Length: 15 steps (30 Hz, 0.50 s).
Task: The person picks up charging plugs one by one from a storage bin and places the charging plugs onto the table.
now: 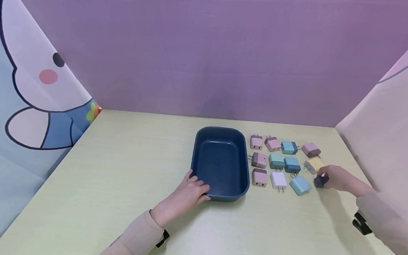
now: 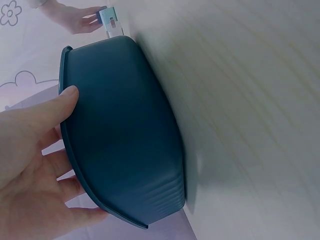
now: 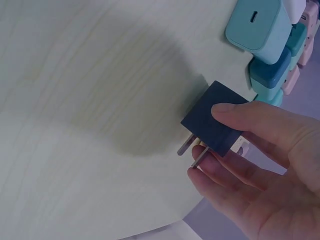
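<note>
A dark blue rectangular plastic tub [image 1: 220, 165] stands on the table left of the chargers. My left hand [image 1: 187, 192] grips its near left corner; in the left wrist view the thumb lies outside the tub wall [image 2: 120, 115] and the fingers go behind the rim. With thumb and fingers my right hand [image 1: 341, 179] pinches a dark navy plug charger [image 3: 215, 117], its two metal prongs [image 3: 186, 145] pointing towards the fingertips. A yellow charger [image 1: 315, 164] lies just beyond that hand, and a light blue charger [image 1: 300, 185] lies to its left.
Several pink, teal, blue and white chargers lie in loose rows right of the tub, among them a white charger [image 1: 278, 179] and a pink charger [image 1: 311, 149]. A purple cloth [image 1: 222, 58] hangs behind the table [image 1: 117, 169]; printed cloths flank both sides.
</note>
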{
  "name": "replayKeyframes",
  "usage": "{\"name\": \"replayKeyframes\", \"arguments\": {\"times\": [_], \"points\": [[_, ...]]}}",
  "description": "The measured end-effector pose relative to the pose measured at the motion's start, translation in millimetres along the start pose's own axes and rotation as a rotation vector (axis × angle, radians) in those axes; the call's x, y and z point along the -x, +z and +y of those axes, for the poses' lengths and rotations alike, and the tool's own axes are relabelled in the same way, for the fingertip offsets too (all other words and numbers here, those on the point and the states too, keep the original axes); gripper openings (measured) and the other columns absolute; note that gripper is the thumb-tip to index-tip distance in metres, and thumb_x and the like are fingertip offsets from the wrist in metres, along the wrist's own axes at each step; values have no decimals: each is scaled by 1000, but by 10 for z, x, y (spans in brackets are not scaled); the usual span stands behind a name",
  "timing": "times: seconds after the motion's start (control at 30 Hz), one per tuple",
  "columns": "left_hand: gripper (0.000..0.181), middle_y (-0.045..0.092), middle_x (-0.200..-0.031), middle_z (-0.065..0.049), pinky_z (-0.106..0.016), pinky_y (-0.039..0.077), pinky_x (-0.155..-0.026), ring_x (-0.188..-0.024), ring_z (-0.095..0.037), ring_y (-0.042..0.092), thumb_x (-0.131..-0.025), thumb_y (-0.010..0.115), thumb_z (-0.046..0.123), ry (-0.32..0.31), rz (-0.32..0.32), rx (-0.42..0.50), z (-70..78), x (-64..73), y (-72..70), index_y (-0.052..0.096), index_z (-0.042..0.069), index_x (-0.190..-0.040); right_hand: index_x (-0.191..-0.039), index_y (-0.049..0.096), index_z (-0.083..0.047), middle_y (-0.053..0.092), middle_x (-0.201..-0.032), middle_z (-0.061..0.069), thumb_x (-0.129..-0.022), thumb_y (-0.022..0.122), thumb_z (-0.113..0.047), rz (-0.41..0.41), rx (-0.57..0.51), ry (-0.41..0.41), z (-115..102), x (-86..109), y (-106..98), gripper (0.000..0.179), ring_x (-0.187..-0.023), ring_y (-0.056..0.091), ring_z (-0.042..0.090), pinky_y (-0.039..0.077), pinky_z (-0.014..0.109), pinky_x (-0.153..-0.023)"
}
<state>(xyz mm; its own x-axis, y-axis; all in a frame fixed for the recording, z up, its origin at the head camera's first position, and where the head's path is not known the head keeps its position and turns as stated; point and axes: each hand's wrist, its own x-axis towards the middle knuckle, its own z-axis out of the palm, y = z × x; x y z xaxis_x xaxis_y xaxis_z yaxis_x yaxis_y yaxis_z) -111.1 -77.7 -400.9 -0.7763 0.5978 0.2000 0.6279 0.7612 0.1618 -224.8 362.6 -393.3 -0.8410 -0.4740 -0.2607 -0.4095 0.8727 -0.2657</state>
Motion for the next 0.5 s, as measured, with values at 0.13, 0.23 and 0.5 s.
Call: {"name": "replayKeyframes", "arguments": {"times": [0.13, 0.23, 0.5], "points": [[18, 53, -66, 3, -54, 31, -94, -69, -16, 47, -81, 62, 28, 5, 5, -1, 0, 1, -3, 54, 15, -71, -84, 59, 8, 58, -72, 8, -59, 66, 5, 13, -6, -1, 11, -3, 46, 27, -65, 53, 21, 45, 37, -59], [18, 52, -65, 3, -54, 31, -94, -69, -16, 46, -82, 61, 28, 6, 1, 2, -3, -1, -6, 54, 15, -71, -85, 59, 9, 58, -72, 9, -59, 67, 6, 11, -11, 1, 16, -9, 75, 27, -65, 53, 22, 46, 38, -59], [17, 53, -66, 3, -54, 31, -94, -69, -15, 46, -82, 61, 28, -4, -14, 1, -6, -2, -9, 55, 15, -72, -84, 60, 8, 59, -73, 11, -59, 67, 6, 20, -1, -7, 34, -26, 116, 26, -66, 54, 24, 46, 40, -60]]}}
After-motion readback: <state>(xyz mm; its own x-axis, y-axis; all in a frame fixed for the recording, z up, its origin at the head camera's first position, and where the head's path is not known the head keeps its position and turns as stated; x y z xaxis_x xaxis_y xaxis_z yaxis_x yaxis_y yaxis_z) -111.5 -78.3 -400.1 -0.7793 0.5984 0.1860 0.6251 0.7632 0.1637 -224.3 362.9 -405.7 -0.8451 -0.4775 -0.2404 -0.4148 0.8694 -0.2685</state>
